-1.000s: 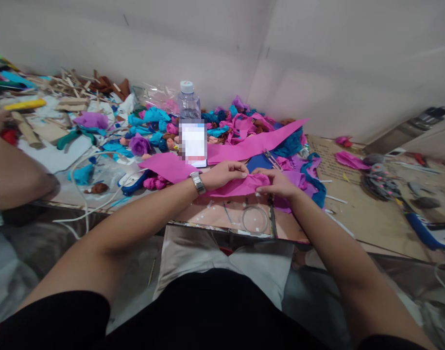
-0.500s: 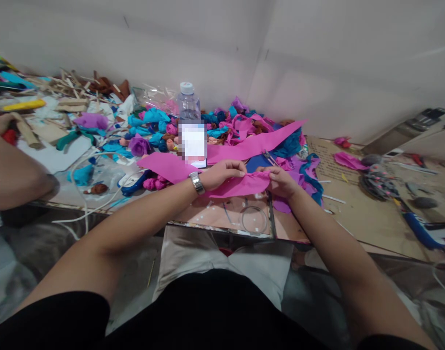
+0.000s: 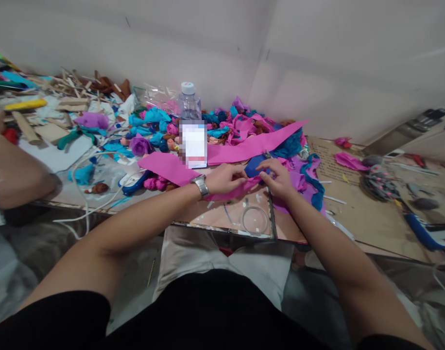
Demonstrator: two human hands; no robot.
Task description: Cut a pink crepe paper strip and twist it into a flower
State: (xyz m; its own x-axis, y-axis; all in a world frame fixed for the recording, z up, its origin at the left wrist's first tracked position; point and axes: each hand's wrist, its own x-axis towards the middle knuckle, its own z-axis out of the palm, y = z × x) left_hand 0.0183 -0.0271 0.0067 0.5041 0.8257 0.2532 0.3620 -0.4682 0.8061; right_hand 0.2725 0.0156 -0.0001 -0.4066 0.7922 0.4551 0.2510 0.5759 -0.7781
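Note:
A strip of pink crepe paper (image 3: 230, 195) hangs gathered between my two hands, over the front of the table. My left hand (image 3: 224, 180), with a metal watch (image 3: 199, 185) on the wrist, is closed on the paper, thumb and fingertips together. My right hand (image 3: 279, 179) bends its thumb and fingers at the paper's right end; a small gap shows between forefinger and thumb, and the lower fingers are hidden. Just behind the hands lies a dark blue flat piece (image 3: 254, 166). A longer pink strip (image 3: 240, 153) stretches behind them.
A lit phone (image 3: 196, 146) leans before a clear bottle (image 3: 189, 104). Rolled paper flowers (image 3: 140, 145) heap along the wall. A wire ring (image 3: 254, 219) lies near the front edge. Another person's arm (image 3: 18, 165) is at the left, and a blue-handled tool (image 3: 422, 232) at the right.
My right hand has lifted its forefinger and parted it from the thumb. The paper between my hands is more bunched and hangs lower, and the blue piece behind shows more.

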